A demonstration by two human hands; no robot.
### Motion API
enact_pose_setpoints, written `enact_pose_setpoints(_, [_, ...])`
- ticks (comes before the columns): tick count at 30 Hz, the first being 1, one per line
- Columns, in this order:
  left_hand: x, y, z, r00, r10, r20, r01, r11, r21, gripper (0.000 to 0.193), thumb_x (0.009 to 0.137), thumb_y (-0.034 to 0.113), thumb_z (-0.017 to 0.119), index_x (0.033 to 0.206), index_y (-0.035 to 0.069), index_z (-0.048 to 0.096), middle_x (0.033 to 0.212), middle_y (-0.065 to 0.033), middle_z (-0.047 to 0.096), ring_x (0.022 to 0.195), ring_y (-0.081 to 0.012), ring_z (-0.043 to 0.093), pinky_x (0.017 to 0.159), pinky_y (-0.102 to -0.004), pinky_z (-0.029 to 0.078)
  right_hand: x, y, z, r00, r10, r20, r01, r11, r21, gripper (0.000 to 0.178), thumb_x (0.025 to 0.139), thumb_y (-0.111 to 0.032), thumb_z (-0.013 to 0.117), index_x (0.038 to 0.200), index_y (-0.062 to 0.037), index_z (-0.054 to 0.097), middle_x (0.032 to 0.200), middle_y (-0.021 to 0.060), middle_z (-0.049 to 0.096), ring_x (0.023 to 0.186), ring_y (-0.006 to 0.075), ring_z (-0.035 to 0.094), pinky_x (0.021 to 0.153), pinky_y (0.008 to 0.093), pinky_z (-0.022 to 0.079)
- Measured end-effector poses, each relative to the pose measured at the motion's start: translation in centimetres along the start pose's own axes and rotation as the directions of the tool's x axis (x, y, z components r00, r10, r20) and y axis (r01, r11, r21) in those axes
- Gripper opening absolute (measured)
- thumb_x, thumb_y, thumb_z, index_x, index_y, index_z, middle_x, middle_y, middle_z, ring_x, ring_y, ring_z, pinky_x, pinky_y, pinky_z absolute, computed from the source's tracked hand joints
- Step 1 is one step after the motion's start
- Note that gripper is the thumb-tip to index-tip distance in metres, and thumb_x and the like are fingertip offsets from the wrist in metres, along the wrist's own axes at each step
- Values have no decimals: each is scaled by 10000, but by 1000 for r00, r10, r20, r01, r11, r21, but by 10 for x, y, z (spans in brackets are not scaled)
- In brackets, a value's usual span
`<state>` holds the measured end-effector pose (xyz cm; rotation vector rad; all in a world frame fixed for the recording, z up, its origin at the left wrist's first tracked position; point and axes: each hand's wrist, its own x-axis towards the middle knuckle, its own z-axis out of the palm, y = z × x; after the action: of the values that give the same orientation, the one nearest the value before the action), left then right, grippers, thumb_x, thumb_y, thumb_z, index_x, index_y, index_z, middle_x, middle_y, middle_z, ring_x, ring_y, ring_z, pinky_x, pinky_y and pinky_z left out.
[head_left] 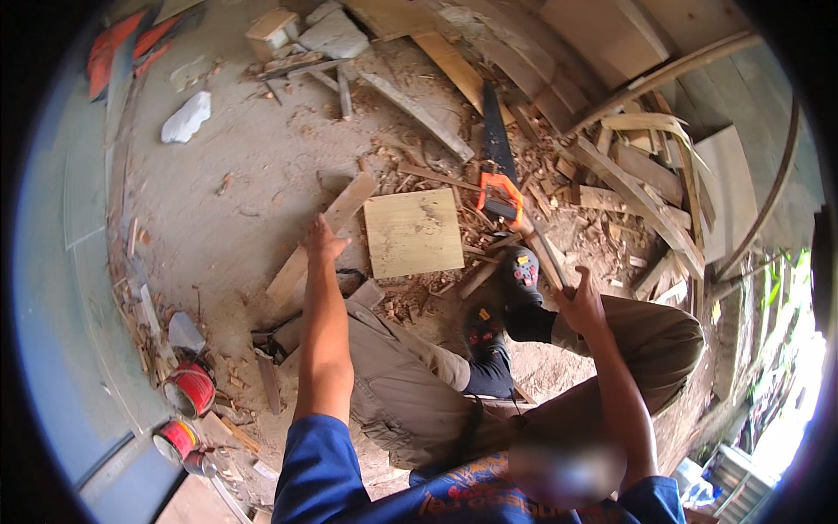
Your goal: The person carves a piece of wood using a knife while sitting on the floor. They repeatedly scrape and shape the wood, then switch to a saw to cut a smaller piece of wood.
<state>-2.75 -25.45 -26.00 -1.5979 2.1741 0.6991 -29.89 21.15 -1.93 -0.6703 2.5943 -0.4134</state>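
Daylight glares white at right, beside the plants (772, 288); the floor (249, 162) receives softer light. Edges bend toward black corners; one low patch is blurred.

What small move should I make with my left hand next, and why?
I'd probably bring the plank over the square board, since your left hand is already on the plank and the board sits just to its right, its broad face up, which looks like a handy support.

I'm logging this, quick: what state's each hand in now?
Left hand: on the wooden plank; whether it grips can't be told.
Right hand: seems closed around a slim strip's end.
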Motion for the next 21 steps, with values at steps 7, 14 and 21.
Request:
enact_pose_setpoints(7, [2,23,-12,998,-55,1,54,992,115,771,857,252,696,1543,176,353,1519,-113,465,1411,-307,435,1103,-575,423,66,78,17,970,217,-112,-230,967,-113,673,860,-289,667,1333,62,342,970,376,662,949,533,647,837,579,516])
enact_pose_setpoints(14, [-17,16,-55,958,106,-267,-87,993,84,734,815,223,716,1484,180,414,1451,-160,497,1344,-362,478,1077,-553,430,105,96,23,998,54,13,-53,997,-56,857,857,-309,730,1495,-26,231,962,234,726,961,436,689,819,524,549])
enact_pose_setpoints(21, [-81,68,-72,856,418,-304,-433,901,19,802,798,203,777,1500,102,402,1417,-203,506,1312,-398,493,1061,-512,442,102,141,77,983,142,-114,-177,893,-413,587,963,-166,572,1489,-60,334,1290,250,580,1236,405,555,989,536,452])
